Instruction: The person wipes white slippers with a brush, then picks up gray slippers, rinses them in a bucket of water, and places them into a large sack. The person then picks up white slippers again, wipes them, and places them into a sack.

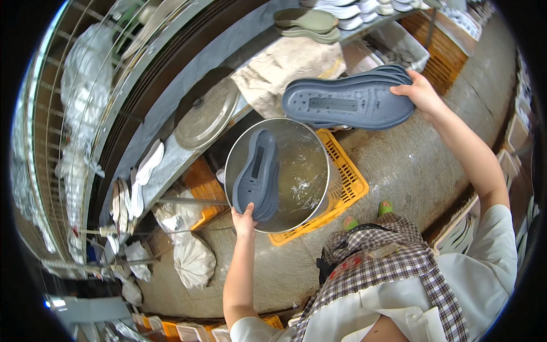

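Note:
My left hand point(244, 221) is closed on the near end of a stack of blue-grey shoe soles point(255, 176). This stack is tilted over the left part of a big round metal pot point(328, 188); whether its lower end touches the liquid I cannot tell. Clear, rippling liquid point(302, 176) fills the pot. Higher and to the right, my right hand point(421, 94) grips the right end of another stack of blue-grey shoe soles point(345, 101), thumb on top. That stack lies nearly level, beyond the pot's far right rim.
Beneath the pot is a yellow plastic crate point(354, 181). A bench along the far side carries a round metal lid point(206, 118), a beige cloth point(276, 65), olive soles point(307, 20) and white soles point(149, 165). White sacks point(194, 259) sit on the floor at left.

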`<move>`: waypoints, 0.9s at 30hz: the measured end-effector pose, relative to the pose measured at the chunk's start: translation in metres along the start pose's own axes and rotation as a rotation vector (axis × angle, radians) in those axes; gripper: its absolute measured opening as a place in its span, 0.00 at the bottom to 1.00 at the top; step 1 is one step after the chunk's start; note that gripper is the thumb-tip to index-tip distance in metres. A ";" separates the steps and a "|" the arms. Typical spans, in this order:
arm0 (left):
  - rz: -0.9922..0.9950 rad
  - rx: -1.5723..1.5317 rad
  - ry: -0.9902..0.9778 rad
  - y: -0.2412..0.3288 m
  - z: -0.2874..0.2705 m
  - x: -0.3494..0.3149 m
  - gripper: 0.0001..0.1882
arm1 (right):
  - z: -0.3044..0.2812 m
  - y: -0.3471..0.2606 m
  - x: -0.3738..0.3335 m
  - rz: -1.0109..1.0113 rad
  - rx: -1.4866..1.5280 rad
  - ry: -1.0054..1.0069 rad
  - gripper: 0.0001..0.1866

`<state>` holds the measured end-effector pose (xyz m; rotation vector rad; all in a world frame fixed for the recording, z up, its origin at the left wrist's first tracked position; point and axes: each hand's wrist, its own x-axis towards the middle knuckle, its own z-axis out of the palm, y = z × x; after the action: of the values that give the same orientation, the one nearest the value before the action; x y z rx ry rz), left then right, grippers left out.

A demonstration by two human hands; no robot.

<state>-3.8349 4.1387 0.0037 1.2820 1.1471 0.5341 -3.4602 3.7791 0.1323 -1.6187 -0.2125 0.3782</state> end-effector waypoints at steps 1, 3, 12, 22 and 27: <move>-0.007 0.142 0.026 -0.006 0.005 0.009 0.24 | -0.018 0.004 -0.009 0.006 0.003 0.047 0.23; 0.039 0.255 0.008 -0.016 0.016 0.025 0.25 | -0.050 0.016 -0.024 0.073 -0.022 0.197 0.23; 0.544 1.277 -0.104 -0.048 0.040 0.050 0.26 | -0.162 0.115 -0.081 0.259 0.127 0.574 0.18; 0.503 1.735 -0.242 -0.056 0.065 0.064 0.29 | -0.233 0.224 -0.115 0.456 0.126 0.796 0.18; 0.557 1.804 -0.293 -0.057 0.080 0.074 0.26 | -0.239 0.245 -0.130 0.458 0.185 0.796 0.16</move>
<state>-3.7509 4.1488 -0.0854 3.1088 0.8416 -0.5661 -3.5148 3.4894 -0.0840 -1.5073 0.7825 0.0691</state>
